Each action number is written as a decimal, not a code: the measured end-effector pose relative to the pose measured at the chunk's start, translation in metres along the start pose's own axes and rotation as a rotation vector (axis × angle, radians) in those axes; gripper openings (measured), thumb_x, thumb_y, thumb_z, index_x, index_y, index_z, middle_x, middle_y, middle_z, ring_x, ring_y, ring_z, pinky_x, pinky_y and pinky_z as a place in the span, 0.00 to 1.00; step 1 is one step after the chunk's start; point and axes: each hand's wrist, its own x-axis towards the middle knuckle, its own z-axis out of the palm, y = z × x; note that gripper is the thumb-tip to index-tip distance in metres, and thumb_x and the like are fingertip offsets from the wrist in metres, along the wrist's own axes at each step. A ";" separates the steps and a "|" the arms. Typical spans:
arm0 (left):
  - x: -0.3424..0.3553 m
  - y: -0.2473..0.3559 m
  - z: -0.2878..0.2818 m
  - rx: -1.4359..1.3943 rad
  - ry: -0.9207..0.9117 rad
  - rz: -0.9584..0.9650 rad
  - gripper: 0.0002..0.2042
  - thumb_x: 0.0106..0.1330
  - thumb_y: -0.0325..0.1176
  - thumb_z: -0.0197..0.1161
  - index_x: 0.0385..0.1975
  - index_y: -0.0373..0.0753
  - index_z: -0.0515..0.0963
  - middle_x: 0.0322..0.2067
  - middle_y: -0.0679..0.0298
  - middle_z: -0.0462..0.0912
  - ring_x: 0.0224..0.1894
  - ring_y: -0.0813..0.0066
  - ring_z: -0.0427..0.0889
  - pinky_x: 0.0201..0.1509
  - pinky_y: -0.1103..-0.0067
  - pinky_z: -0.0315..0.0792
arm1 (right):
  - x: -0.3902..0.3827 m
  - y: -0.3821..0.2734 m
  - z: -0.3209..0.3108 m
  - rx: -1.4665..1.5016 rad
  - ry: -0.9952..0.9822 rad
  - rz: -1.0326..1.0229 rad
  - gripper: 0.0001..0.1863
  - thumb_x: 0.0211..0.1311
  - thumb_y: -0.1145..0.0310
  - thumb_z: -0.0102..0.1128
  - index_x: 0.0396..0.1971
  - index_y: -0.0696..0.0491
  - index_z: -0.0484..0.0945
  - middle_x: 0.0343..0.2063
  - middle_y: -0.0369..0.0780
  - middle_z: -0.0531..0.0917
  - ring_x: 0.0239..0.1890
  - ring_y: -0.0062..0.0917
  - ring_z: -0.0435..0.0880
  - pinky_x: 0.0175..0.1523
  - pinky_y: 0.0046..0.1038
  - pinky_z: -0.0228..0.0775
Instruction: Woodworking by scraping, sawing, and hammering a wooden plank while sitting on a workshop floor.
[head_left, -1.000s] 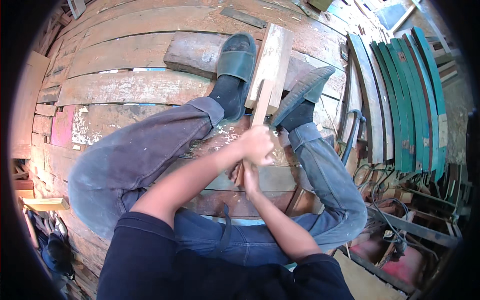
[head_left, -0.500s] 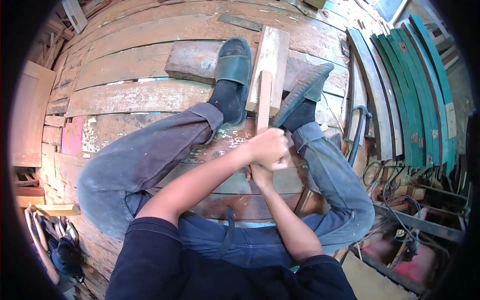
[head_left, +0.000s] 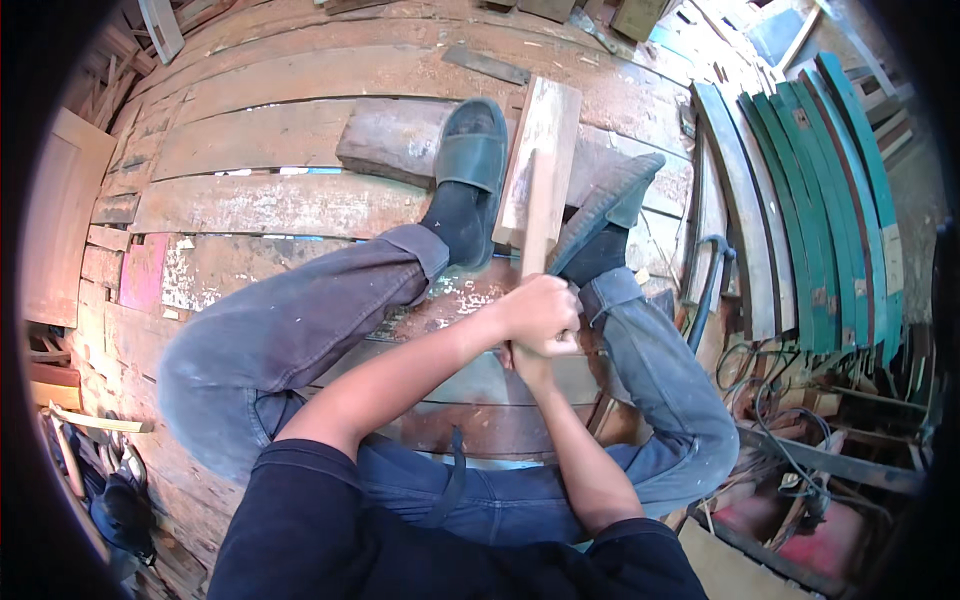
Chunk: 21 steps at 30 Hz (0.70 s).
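A narrow wooden strip [head_left: 538,215] runs away from me over a thicker wooden block [head_left: 552,120]; its far part is blurred. My left hand [head_left: 541,314] is closed in a fist about the strip's near part. Right below and against it, my right hand [head_left: 528,362] is closed too, seemingly on the same strip; the left hand covers much of its fingers and the strip's near end. My two feet in dark slide sandals [head_left: 470,155] flank the block, which lies across a wide, worn timber [head_left: 390,138].
Worn floorboards [head_left: 280,205] with gaps and chips surround me. On the right lean several green curved boards [head_left: 825,200], with a dark curved-handled tool [head_left: 712,285] and tangled cables [head_left: 790,400] nearer. A wooden panel [head_left: 65,220] stands at the left.
The view has shifted, so the scene sits lower. The wooden strip has slid slightly farther along the block and is now blurred. Both hands stay closed and stacked.
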 end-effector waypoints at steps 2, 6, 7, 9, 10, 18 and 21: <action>-0.029 -0.012 0.014 0.030 -0.004 -0.055 0.14 0.41 0.43 0.58 0.05 0.39 0.73 0.10 0.57 0.73 0.17 0.58 0.74 0.26 0.68 0.67 | 0.001 -0.022 0.006 0.158 -0.199 0.335 0.11 0.64 0.72 0.53 0.20 0.55 0.72 0.13 0.34 0.74 0.17 0.18 0.74 0.20 0.23 0.64; -0.033 0.001 0.022 0.043 -0.123 -0.108 0.14 0.40 0.42 0.57 0.04 0.40 0.73 0.09 0.56 0.72 0.15 0.59 0.74 0.25 0.69 0.68 | -0.010 -0.014 0.001 0.068 -0.071 0.237 0.09 0.63 0.68 0.57 0.25 0.55 0.74 0.16 0.33 0.75 0.19 0.16 0.74 0.23 0.21 0.65; -0.019 0.001 0.012 -0.017 -0.053 -0.050 0.12 0.38 0.41 0.58 0.04 0.40 0.72 0.09 0.58 0.72 0.16 0.59 0.73 0.25 0.69 0.68 | -0.003 -0.020 0.000 0.050 -0.047 0.197 0.09 0.63 0.68 0.57 0.25 0.55 0.74 0.16 0.33 0.75 0.19 0.16 0.74 0.23 0.21 0.65; 0.008 0.014 -0.010 -0.073 0.100 0.056 0.12 0.37 0.41 0.58 0.04 0.41 0.73 0.08 0.58 0.71 0.15 0.60 0.72 0.22 0.70 0.67 | -0.001 -0.021 -0.005 0.004 0.021 0.121 0.09 0.63 0.68 0.58 0.25 0.55 0.74 0.17 0.33 0.75 0.19 0.16 0.74 0.23 0.21 0.65; 0.015 0.014 -0.011 -0.056 0.106 0.052 0.12 0.37 0.41 0.58 0.04 0.41 0.73 0.08 0.58 0.71 0.15 0.60 0.72 0.22 0.70 0.67 | 0.001 -0.022 -0.004 -0.014 0.053 0.091 0.09 0.63 0.68 0.58 0.26 0.55 0.74 0.17 0.33 0.75 0.19 0.16 0.74 0.23 0.21 0.65; 0.027 0.040 -0.006 -0.195 0.104 0.090 0.10 0.34 0.37 0.60 0.04 0.41 0.69 0.09 0.64 0.70 0.18 0.66 0.73 0.25 0.72 0.67 | 0.013 -0.051 0.001 -0.023 0.156 0.042 0.09 0.63 0.68 0.58 0.26 0.55 0.74 0.17 0.33 0.75 0.20 0.16 0.74 0.23 0.21 0.66; 0.025 0.048 -0.001 -0.225 0.110 0.087 0.09 0.34 0.38 0.58 0.03 0.40 0.71 0.08 0.61 0.69 0.16 0.62 0.72 0.23 0.70 0.66 | 0.007 -0.048 0.005 -0.023 0.157 0.048 0.08 0.62 0.68 0.58 0.26 0.55 0.74 0.17 0.33 0.75 0.20 0.16 0.74 0.23 0.21 0.66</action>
